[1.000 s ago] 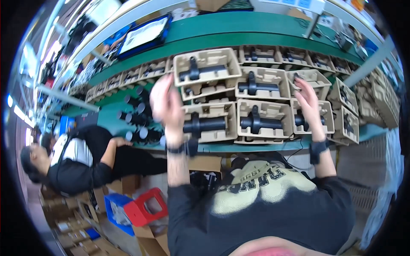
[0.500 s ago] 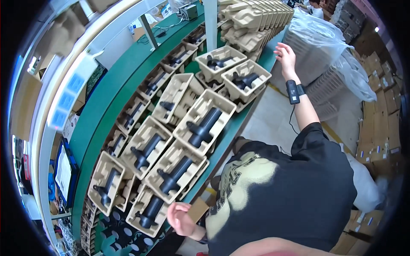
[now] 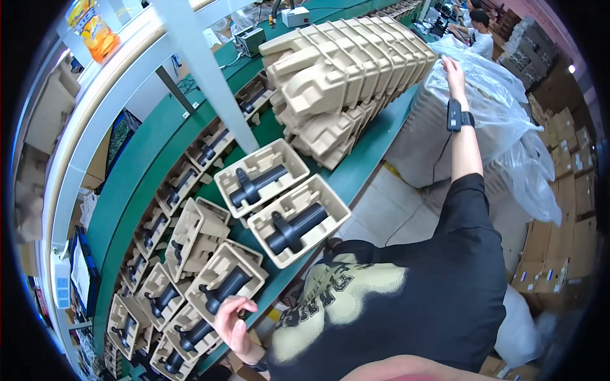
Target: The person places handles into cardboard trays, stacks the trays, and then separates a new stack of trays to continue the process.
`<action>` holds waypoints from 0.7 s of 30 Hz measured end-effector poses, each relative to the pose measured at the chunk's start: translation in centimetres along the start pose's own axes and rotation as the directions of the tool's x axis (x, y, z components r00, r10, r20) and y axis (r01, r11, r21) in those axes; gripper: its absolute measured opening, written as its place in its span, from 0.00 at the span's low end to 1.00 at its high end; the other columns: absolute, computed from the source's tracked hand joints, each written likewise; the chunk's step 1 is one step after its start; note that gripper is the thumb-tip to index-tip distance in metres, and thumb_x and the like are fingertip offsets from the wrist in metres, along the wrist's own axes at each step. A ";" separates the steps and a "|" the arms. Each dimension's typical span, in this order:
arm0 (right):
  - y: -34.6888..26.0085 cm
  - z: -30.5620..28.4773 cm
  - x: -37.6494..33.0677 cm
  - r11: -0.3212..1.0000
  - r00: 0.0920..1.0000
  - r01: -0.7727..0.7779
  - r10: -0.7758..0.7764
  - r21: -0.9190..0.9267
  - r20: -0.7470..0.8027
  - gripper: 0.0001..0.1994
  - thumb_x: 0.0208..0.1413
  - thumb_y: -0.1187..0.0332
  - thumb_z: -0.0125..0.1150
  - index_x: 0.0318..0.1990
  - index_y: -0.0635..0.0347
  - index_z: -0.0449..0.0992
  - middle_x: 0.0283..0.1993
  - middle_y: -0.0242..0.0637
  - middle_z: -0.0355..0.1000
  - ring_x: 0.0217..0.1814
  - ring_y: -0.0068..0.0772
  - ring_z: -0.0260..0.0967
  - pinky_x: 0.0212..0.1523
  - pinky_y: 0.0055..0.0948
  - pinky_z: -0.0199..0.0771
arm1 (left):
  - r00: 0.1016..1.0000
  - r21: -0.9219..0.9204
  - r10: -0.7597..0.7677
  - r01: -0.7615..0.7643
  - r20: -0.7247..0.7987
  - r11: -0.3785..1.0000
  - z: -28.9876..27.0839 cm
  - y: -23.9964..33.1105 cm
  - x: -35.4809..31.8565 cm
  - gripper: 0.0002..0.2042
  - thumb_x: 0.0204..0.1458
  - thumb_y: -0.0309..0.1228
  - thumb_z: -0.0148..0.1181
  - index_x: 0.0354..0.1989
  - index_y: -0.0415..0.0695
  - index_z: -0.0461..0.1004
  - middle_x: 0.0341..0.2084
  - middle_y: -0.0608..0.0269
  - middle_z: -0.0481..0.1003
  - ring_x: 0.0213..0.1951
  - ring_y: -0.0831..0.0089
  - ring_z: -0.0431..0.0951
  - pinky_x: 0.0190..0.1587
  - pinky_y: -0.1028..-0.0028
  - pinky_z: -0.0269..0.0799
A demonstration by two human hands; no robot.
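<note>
My left hand (image 3: 235, 325) hovers at the lower left with its fingers loosely bent and apart, nothing in it. It is nearest to a beige moulded tray (image 3: 204, 279) that holds a black tubular part (image 3: 229, 287). My right arm stretches far forward. The right hand (image 3: 454, 75) has its fingers extended and appears empty, beside the far end of a stack of nested beige trays (image 3: 356, 70); whether it touches them I cannot tell. Between the hands, two more trays (image 3: 304, 251) lie side by side, each with a black part (image 3: 295, 227) inside.
A green bench (image 3: 375, 149) curves away, with a row of filled trays along its middle. A grey post (image 3: 206, 70) rises from it. Clear plastic sheeting (image 3: 508, 127) drapes a tall tray stack on the right. Cardboard boxes (image 3: 549, 247) stand beyond. A person (image 3: 478, 35) sits farther off.
My view has moved forward along the bench, so the nested stack looks larger and nearer. The right hand has reached farther forward. My left hand stays low, beside the filled trays.
</note>
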State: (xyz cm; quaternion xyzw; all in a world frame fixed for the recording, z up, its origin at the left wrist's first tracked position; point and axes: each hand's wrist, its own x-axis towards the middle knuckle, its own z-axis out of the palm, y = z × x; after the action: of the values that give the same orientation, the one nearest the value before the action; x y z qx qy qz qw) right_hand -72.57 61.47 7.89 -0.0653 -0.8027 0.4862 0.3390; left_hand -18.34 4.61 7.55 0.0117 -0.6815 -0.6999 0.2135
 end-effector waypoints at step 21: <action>-7.1 -9.5 -8.3 0.680 0.897 -0.340 0.443 0.650 0.006 0.18 0.57 0.61 0.61 0.48 0.68 0.75 0.43 0.40 0.76 0.39 0.31 0.75 0.39 0.30 0.75 | 0.949 0.356 -0.148 0.040 0.280 0.933 2.7 2.8 9.1 0.16 0.50 0.32 0.57 0.42 0.32 0.76 0.29 0.54 0.78 0.35 0.66 0.76 0.44 0.71 0.68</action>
State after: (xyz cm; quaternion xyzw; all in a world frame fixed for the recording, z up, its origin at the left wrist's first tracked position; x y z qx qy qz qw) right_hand -58.88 61.11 12.60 -0.1540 -0.5292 0.7830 0.2883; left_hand -26.65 4.33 12.94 -0.0252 -0.8171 -0.5720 0.0673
